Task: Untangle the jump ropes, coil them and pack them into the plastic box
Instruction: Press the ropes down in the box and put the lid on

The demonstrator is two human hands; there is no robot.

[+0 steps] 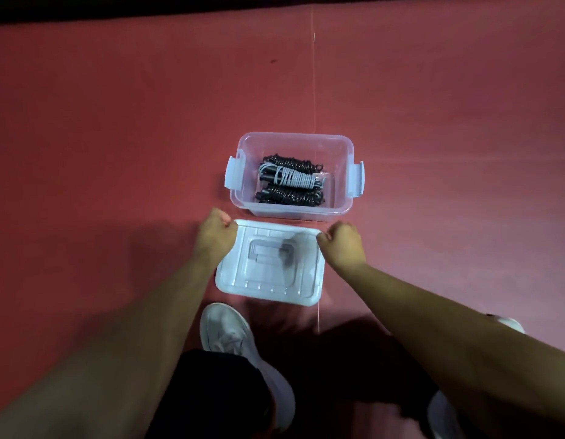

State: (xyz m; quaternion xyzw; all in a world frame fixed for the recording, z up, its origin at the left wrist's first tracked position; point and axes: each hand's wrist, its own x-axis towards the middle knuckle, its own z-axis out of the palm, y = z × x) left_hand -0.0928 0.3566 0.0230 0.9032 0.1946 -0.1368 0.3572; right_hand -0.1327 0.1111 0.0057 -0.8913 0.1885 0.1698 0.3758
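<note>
A clear plastic box (344, 210) with pale blue side latches stands open on the red floor. Inside lie three coiled jump ropes: a black one (290, 161) at the back, a white one (295, 179) in the middle and another black one (290, 195) at the front. The white translucent lid (268, 286) is just in front of the box. My left hand (215, 237) grips the lid's far left corner. My right hand (343, 245) grips its far right corner.
My white shoe (230, 334) is planted just below the lid, with my dark-trousered knee beneath it. A second shoe (445, 416) shows at the lower right. A thin pale seam line (313, 90) runs down the red floor.
</note>
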